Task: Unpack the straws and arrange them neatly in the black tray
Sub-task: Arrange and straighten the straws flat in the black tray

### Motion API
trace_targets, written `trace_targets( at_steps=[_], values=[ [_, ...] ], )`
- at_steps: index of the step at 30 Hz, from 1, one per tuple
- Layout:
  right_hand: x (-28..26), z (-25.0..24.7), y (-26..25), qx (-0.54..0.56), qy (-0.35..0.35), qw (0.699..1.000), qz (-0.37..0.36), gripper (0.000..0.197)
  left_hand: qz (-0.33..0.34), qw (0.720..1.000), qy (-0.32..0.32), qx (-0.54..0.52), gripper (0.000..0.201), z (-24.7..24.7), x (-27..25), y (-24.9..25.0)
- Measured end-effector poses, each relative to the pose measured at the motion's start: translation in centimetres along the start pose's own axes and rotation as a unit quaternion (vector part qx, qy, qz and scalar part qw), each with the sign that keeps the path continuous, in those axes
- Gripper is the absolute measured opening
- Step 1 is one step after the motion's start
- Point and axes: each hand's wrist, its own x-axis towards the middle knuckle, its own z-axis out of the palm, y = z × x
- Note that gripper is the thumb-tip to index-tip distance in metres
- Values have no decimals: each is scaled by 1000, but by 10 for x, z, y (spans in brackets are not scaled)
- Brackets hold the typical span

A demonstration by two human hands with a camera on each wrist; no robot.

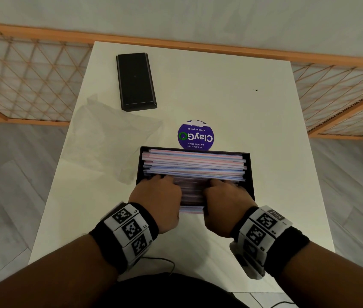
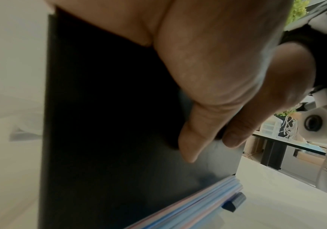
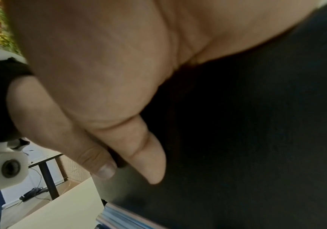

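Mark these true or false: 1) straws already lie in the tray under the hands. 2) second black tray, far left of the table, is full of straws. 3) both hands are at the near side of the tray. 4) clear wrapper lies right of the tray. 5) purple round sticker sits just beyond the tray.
1) True. Striped straws lie lengthwise in the black tray.
2) False. The second black tray shows no straws.
3) True. The left hand and right hand are both at the tray's near side, fingers on the straws.
4) False. The clear wrapper lies left of the tray.
5) True. The purple sticker is just beyond the far rim.
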Motion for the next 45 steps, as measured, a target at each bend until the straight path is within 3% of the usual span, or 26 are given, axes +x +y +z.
trace_targets(
  at_steps=[6, 9, 13, 27, 29, 31, 33, 34, 36, 38, 41, 43, 45],
  values=[
    [-15, -8, 1, 11, 98, 995, -34, 21, 37, 994, 85, -60, 34, -4, -7, -3],
    [-17, -5, -1, 32, 55, 997, -40, 20, 64, 996, 43, -54, 17, 0, -7, -2],
    [-6, 4, -6, 24, 6, 999, -21, 22, 53, 999, 3, -10, 32, 5, -1, -2],
    [12, -16, 0, 3, -4, 1000, 6, 18, 35, 999, 36, 7, 32, -4, 14, -2],
    [12, -15, 2, -6, 23, 1000, -10, 20, 53, 995, 85, -11, 28, -7, 12, -4],
    [5, -9, 4, -11, 130, 990, -51, 24, 91, 973, 205, -50, 22, -6, 6, -8],
    [-3, -3, 5, 8, 233, 969, -82, 40, 108, 942, 304, -96, 46, -4, 2, -14],
    [-3, -2, 3, 11, 243, 967, -82, 54, 91, 941, 309, -104, 62, -6, 4, -18],
    [3, -3, 2, -11, 191, 979, -74, 85, 39, 962, 250, -103, 102, -11, 10, -27],
    [12, -1, -1, -37, 120, 989, -74, 96, 6, 984, 156, -85, 130, -12, 18, -36],
    [13, -1, -1, -32, 152, 983, -96, 84, 10, 985, 152, -84, 135, -6, 22, -39],
    [16, -3, 1, -11, 170, 981, -91, 88, 14, 982, 167, -85, 134, -2, 24, -39],
    [21, -5, 4, 3, 144, 985, -96, 94, 14, 981, 174, -80, 133, 0, 26, -40]
  ],
)
